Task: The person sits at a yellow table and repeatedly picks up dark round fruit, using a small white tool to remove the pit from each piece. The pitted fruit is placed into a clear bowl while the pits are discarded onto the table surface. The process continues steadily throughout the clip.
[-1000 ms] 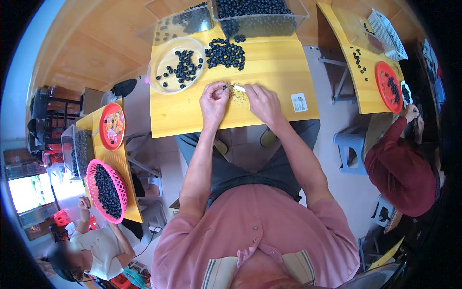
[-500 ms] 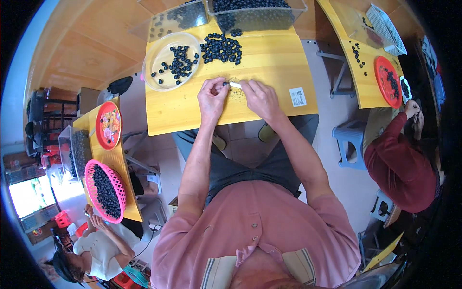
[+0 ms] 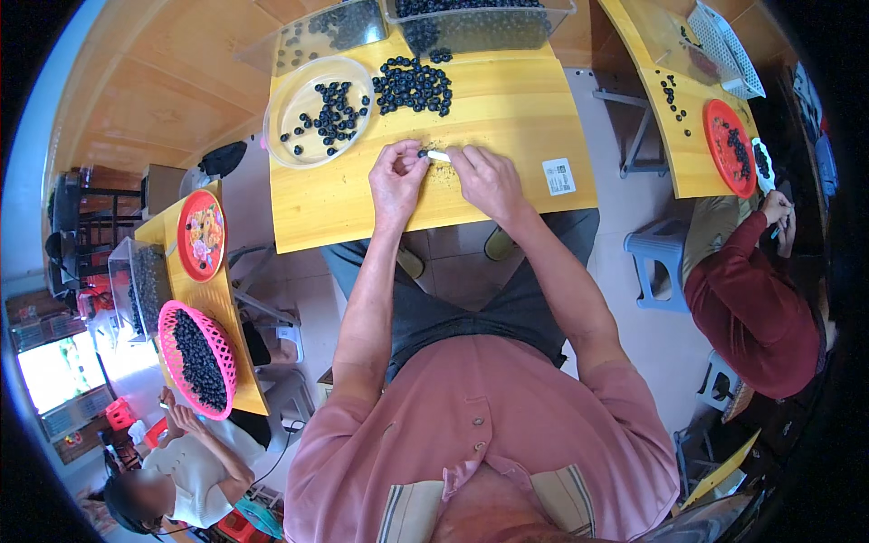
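Observation:
Between the thumb and fingertips of my left hand point(image 3: 396, 185) is a small round black bead point(image 3: 423, 154). My right hand point(image 3: 490, 185) grips a short white stick-like tool point(image 3: 438, 157), its tip against or close to the bead; the tip itself is too small to make out. Dark crumbs point(image 3: 445, 173) are scattered on the yellow table point(image 3: 362, 204) around the fingertips. Beyond my hands lies a heap of black beads point(image 3: 412, 89). To its left, a clear round bowl point(image 3: 277, 90) holds more of them.
A clear bin point(image 3: 489, 41) full of black beads stands at the table's far edge. A white label point(image 3: 558, 176) lies at the right. Co-workers sit at side tables, one with a pink basket point(image 3: 226, 339), another by a red tray point(image 3: 711, 122). A blue-grey stool point(image 3: 658, 262) stands right.
The view has shifted slightly. Both hands keep their hold on bead and tool, with only small movement at the fingertips. The co-worker at left has turned their head.

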A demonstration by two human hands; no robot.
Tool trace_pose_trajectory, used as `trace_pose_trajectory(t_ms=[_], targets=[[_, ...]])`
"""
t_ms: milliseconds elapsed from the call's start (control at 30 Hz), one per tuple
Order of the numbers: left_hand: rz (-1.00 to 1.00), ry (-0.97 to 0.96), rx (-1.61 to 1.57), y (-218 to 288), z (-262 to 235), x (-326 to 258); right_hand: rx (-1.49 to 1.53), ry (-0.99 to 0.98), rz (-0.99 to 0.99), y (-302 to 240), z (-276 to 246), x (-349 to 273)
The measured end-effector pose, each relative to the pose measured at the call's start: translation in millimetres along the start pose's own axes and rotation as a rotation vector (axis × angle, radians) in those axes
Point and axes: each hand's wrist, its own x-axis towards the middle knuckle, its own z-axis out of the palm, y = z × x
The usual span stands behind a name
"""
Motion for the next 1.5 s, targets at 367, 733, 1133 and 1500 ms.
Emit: trace_pose_trajectory(t_ms=[367, 733, 1133, 1500], targets=[[-0.026, 0.007, 0.052, -1, -1, 0, -0.020, 0.000, -0.016, 1, 2, 0], [-0.005, 0.061, -0.203, 4, 0, -3, -0.020, -0.037, 0.053, 3, 6, -1], [0.351, 0.336, 0.400, 56, -83, 47, -0.010, -0.019, 0.027, 4, 5, 0], [0.558, -0.077, 0.810, 37, -16, 49, -0.051, 0.046, 0.087, 7, 1, -2]])
